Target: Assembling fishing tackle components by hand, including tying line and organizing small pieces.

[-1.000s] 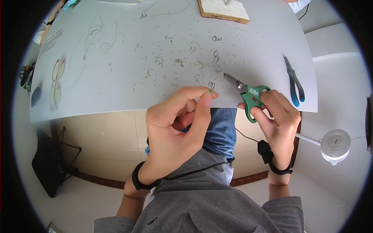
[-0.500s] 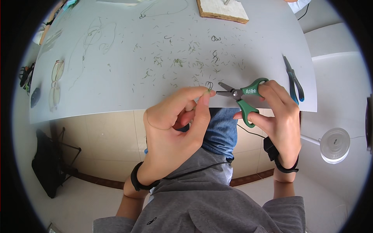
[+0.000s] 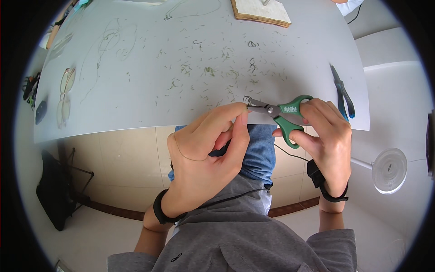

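Between thumb and forefinger my left hand (image 3: 210, 140) pinches a small bunch of dark fish hooks (image 3: 247, 99), their bends sticking up past the fingertips. A thin line loops across the back of this hand. My right hand (image 3: 327, 140) is closed on green-handled scissors (image 3: 290, 109), with fingers through the handle rings. The scissor blades, slightly parted, lie right at the hooks and the left fingertips. Whether they touch the line there is too small to tell. Ahead on the table lie many short green line clippings (image 3: 209, 71) and a few loose hooks (image 3: 252, 44).
Pliers with blue-tipped handles (image 3: 343, 93) lie at the table's (image 3: 113, 109) right side. Folded glasses (image 3: 65, 97) and a dark oval object (image 3: 41, 112) are at the left. Tangled line (image 3: 108, 41) lies far left, and a wooden block (image 3: 263, 13) stands at the back.
The scissors have moved slightly left, and their blades have drawn closer together at the hooks. My left hand has shifted a little to the right, turning the hooks slightly.
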